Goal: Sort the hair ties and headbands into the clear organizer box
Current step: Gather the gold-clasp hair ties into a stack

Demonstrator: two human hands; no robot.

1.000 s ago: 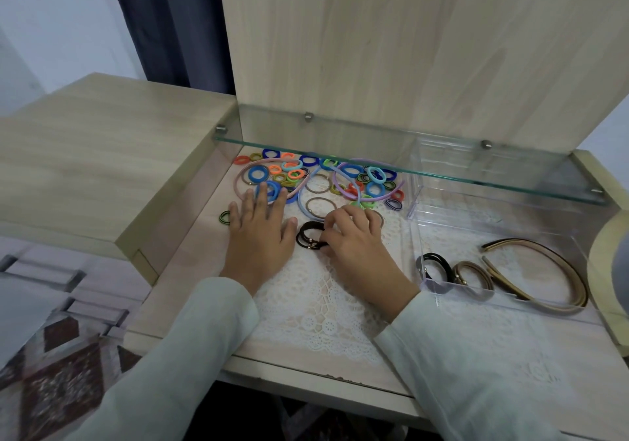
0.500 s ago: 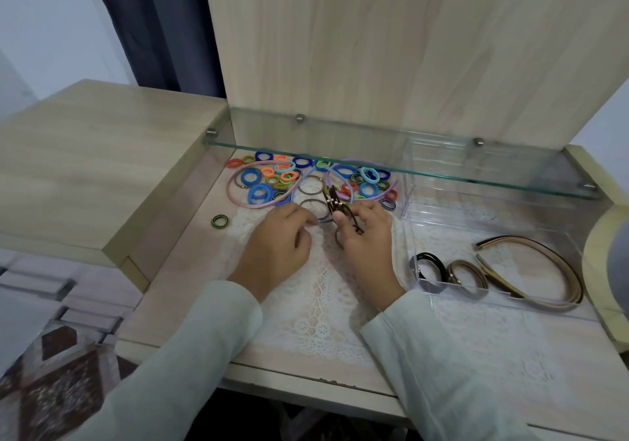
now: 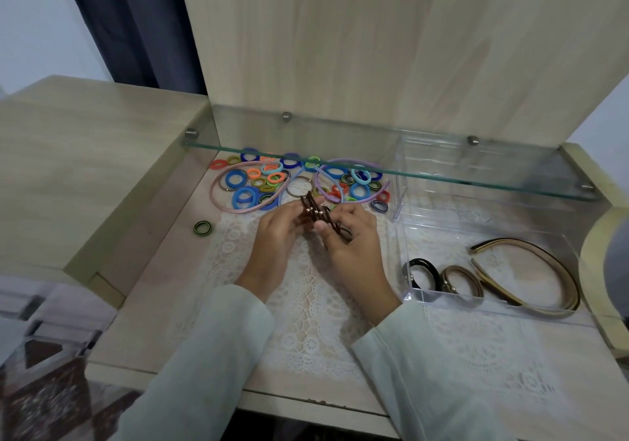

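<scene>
Head camera looked down on a pale wooden desk (image 3: 153, 287), and we saw both hands held over a white lace mat (image 3: 313, 304) spread on it. The left hand (image 3: 275, 236) and the right hand (image 3: 354, 246) gripped one small bunch of dark brown hair ties (image 3: 315, 207) with little gold beads between them. The left fingers curled round the bunch from the left, the right thumb pressed across its lower end, and the loops stood up between the two hands. We could not tell how many ties the bunch held. Beyond the hands, partly under a glass shelf (image 3: 374, 165), lay a pile of coloured hair ties (image 3: 258, 185) in blue, orange, green, red and teal. A pink headband (image 3: 218, 199) looped round the pile's left part and a lilac headband (image 3: 343, 161) round its right. One green-and-black hair tie (image 3: 202, 228) lay alone on the desk, apart from the pile and left of the mat. The clear organizer box (image 3: 401, 199) stood just right of the hands, open at the top. Near its front wall we saw a black hair tie (image 3: 422, 272), a light brown hair tie (image 3: 461, 279) just beside it, and tan headbands (image 3: 531, 270) curving across the floor of the box to their right. Pale sleeves covered both forearms.
</scene>
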